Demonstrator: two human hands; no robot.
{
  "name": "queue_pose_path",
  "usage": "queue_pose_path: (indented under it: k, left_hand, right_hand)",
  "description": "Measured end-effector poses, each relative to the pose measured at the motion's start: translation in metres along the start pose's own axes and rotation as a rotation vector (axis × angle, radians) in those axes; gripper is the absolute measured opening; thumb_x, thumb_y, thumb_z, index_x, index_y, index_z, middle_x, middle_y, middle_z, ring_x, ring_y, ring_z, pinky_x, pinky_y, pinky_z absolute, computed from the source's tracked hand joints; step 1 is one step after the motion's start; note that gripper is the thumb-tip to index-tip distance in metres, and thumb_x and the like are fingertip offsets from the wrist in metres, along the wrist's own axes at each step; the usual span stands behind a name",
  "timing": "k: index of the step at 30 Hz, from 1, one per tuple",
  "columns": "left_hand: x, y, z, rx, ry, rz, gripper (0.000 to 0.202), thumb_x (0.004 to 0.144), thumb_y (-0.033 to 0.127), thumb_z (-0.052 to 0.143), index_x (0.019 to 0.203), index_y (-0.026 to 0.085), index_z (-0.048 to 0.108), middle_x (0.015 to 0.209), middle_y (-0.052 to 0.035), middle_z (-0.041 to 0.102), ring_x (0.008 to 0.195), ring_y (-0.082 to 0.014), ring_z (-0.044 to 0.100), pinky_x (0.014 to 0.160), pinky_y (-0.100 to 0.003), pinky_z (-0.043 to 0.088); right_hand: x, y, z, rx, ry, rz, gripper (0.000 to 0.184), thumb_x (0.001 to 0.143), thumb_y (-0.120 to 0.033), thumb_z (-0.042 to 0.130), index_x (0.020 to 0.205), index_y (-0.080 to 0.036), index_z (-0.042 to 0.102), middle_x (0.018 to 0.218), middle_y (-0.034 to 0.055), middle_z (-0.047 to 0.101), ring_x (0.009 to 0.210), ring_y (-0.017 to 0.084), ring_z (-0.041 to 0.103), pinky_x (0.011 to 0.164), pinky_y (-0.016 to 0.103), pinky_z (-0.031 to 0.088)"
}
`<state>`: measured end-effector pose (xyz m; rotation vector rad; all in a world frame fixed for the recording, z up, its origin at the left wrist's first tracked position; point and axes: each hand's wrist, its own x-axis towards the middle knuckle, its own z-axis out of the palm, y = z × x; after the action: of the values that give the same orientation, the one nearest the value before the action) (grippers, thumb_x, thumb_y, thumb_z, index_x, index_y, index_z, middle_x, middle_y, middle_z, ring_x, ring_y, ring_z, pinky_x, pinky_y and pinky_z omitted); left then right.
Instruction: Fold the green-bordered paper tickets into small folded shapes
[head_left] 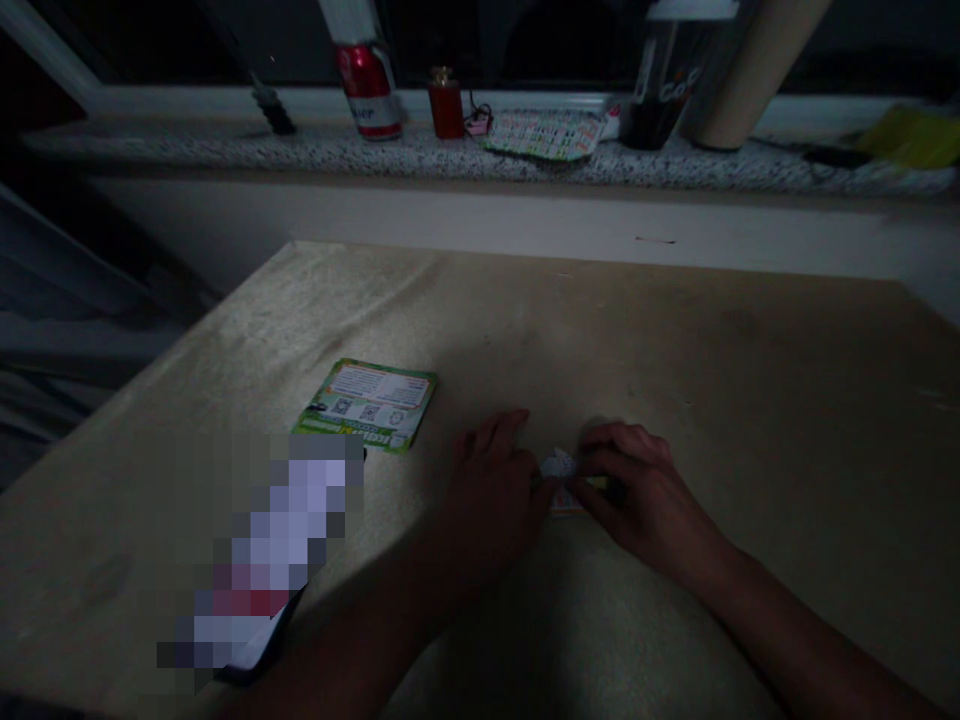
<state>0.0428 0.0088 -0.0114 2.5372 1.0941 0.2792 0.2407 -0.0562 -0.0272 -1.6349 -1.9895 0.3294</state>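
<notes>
On the table, between my hands, lies a small printed paper piece (562, 502) with an orange lower edge. A whitish, crinkled flap (559, 464) stands up from its upper side. My left hand (495, 485) holds the piece's left side with thumb and index finger, while its other fingers stretch forward over the table. From the right, my right hand (637, 480) pinches the flap between thumb and fingertips, the other fingers curled. A bit of yellow shows under the right fingers. The dim light and my fingers hide much of the paper.
Left of my hands lies a green printed card (375, 400), with a pixelated phone (259, 640) nearer to me. Along the granite windowsill (442, 160) stand a red can (371, 95), a small red bottle (447, 108), a patterned sheet (544, 135) and a lidded cup (660, 90).
</notes>
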Motion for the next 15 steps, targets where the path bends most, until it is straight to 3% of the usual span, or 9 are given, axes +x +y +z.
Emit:
queue_pose_path:
  k: [8, 15]
  left_hand:
    - [-0.002, -0.003, 0.002, -0.034, 0.023, 0.013, 0.023, 0.088, 0.039, 0.065, 0.082, 0.017, 0.071, 0.149, -0.0164, 0.048, 0.137, -0.0372, 0.042, 0.110, -0.060, 0.032]
    - [0.001, 0.002, -0.002, -0.034, 0.023, -0.089, 0.024, 0.082, 0.042, 0.071, 0.077, 0.018, 0.075, 0.148, -0.0175, 0.049, 0.136, -0.0415, 0.042, 0.105, -0.065, 0.032]
  right_hand:
    - [-0.001, -0.007, 0.004, -0.021, 0.017, 0.106, 0.009, 0.081, -0.030, 0.080, 0.085, -0.026, 0.073, 0.107, 0.0054, 0.067, 0.103, 0.029, 0.061, 0.086, 0.048, 0.041]
    - [0.000, -0.010, 0.004, -0.064, 0.050, 0.196, 0.010, 0.075, -0.025, 0.083, 0.079, -0.030, 0.076, 0.107, 0.0043, 0.068, 0.104, 0.031, 0.060, 0.085, 0.050, 0.040]
